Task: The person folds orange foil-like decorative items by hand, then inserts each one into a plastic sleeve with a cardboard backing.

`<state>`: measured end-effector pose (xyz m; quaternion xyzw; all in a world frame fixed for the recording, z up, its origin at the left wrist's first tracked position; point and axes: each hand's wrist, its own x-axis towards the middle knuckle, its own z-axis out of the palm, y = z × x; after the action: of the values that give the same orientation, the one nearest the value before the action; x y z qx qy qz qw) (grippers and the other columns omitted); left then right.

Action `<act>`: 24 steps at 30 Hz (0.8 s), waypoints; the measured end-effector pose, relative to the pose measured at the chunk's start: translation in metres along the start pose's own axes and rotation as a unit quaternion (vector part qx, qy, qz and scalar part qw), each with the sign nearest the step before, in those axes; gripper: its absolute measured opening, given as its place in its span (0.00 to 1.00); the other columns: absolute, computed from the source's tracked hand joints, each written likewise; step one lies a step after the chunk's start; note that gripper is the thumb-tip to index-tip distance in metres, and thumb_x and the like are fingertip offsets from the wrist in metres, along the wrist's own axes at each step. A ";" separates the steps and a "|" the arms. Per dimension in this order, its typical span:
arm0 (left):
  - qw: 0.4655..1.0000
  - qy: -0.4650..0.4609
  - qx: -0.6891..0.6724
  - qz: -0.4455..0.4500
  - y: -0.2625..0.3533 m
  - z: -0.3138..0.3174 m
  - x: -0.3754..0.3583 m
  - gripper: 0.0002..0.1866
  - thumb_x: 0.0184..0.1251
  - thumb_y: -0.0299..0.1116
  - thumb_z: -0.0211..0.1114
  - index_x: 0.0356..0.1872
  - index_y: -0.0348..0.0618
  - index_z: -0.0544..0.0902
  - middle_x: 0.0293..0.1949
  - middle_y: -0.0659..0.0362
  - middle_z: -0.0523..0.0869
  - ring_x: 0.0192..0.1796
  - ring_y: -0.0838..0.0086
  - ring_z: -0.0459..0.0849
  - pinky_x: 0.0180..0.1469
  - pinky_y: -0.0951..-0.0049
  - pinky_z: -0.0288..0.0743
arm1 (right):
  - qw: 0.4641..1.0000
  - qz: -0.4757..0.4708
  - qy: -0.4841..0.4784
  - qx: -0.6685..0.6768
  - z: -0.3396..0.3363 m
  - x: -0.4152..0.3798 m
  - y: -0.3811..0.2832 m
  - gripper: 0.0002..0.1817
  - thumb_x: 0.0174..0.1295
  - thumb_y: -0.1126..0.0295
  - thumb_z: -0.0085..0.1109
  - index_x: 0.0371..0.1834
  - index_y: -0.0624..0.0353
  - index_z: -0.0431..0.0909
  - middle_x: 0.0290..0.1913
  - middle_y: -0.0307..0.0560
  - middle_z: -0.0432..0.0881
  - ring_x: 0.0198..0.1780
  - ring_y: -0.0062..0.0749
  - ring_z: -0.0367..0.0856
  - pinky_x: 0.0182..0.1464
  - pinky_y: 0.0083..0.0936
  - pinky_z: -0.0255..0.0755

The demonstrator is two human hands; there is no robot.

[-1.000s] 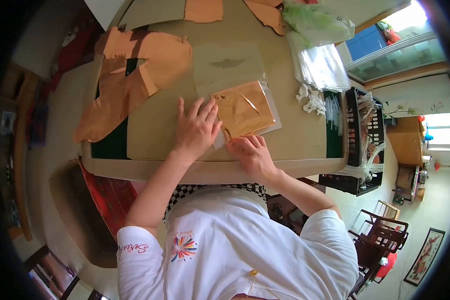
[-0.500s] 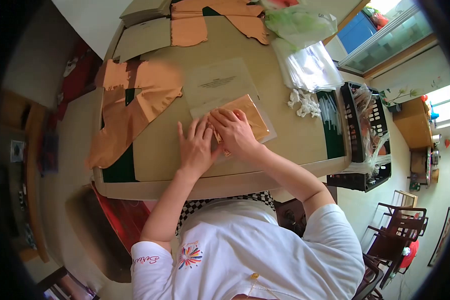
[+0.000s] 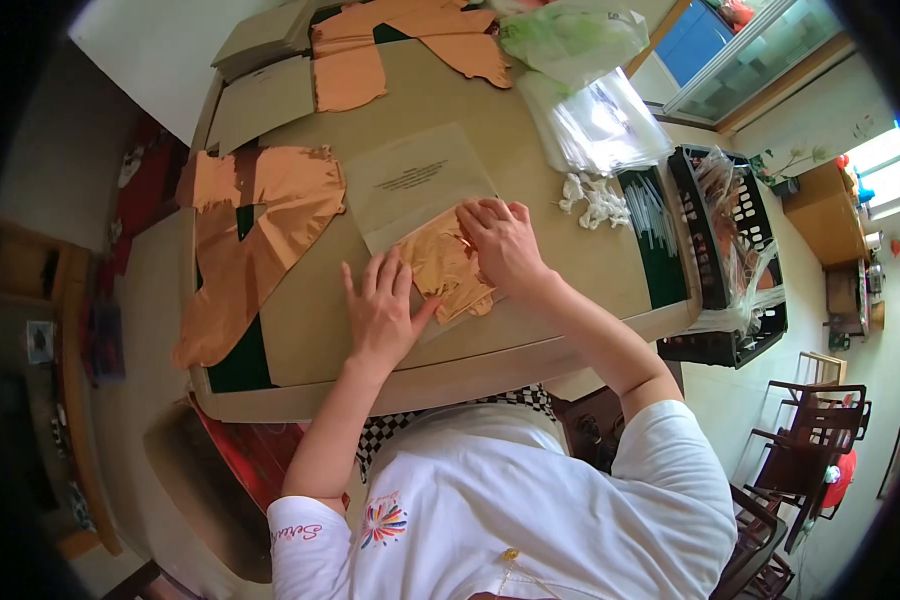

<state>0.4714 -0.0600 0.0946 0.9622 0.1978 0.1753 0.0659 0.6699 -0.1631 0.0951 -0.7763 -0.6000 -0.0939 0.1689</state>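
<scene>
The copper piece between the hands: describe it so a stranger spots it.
On the tan table, near its front edge, find the left hand and right hand. Between them, overlapping the translucent printed bag, lies the small crumpled copper piece. The larger copper sheets lie spread out, untouched.

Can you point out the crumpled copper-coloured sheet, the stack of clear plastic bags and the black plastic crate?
Crumpled copper-coloured sheet (image 3: 436,262): head view, its wrinkled middle.
Stack of clear plastic bags (image 3: 607,130): head view, its shiny top.
Black plastic crate (image 3: 697,228): head view, its left-hand wall in the picture.
</scene>
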 end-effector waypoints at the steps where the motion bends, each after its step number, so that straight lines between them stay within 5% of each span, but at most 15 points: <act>1: 1.000 0.000 -0.001 0.000 0.000 0.000 0.000 0.28 0.57 0.50 0.70 0.52 0.41 0.76 0.62 0.53 0.74 0.67 0.60 0.68 0.68 0.32 0.49 | 1.000 0.006 -0.005 -0.002 -0.001 -0.001 0.003 0.27 0.51 0.73 0.59 0.59 0.60 0.72 0.58 0.42 0.75 0.60 0.34 0.70 0.58 0.39 0.60; 8: 1.000 0.001 -0.002 0.002 0.001 -0.001 0.000 0.29 0.56 0.50 0.70 0.54 0.41 0.76 0.63 0.53 0.74 0.67 0.60 0.67 0.69 0.32 0.48 | 1.000 0.011 0.011 0.013 -0.002 -0.009 0.011 0.29 0.52 0.69 0.61 0.60 0.62 0.71 0.60 0.44 0.73 0.60 0.36 0.70 0.59 0.39 0.61; 14: 1.000 -0.001 0.007 -0.002 0.000 0.004 -0.003 0.31 0.56 0.50 0.70 0.55 0.42 0.75 0.64 0.55 0.73 0.68 0.61 0.66 0.69 0.33 0.49 | 0.996 -0.077 -0.028 0.039 -0.015 -0.058 -0.010 0.24 0.56 0.69 0.56 0.58 0.63 0.75 0.64 0.45 0.73 0.66 0.37 0.67 0.65 0.39 0.59; 24: 0.999 0.006 0.031 0.017 -0.001 0.003 -0.004 0.31 0.58 0.54 0.68 0.54 0.42 0.75 0.64 0.55 0.72 0.68 0.61 0.66 0.68 0.33 0.52 | 0.997 0.037 -0.053 -0.034 -0.050 -0.102 0.010 0.26 0.56 0.74 0.52 0.61 0.59 0.73 0.64 0.46 0.73 0.70 0.39 0.66 0.69 0.42 0.56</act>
<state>0.4690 -0.0613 0.0901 0.9659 0.1876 0.1758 0.0321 0.6557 -0.2761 0.1044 -0.8074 -0.5751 -0.0664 0.1141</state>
